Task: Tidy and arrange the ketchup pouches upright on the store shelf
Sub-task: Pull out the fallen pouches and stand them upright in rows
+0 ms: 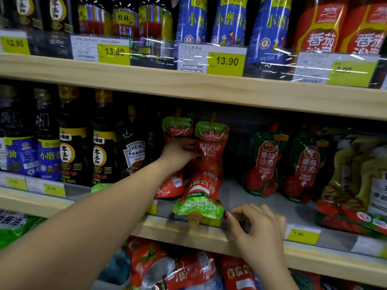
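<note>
R hand pinching corner of upside-down pouch at shelf edge, spout over lip. L hand gripping upright pouch behind. Tags: "7.90"; further up "13.90".

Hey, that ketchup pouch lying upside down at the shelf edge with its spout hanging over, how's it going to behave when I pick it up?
The upside-down pouch will probably be floppy: its body looks soft and creased. The glossy film may be slippery, so a pinch by the right hand near the spout seems safer. It may slump once stood up, as the upright pouch bends where the left hand steadies it.
</note>
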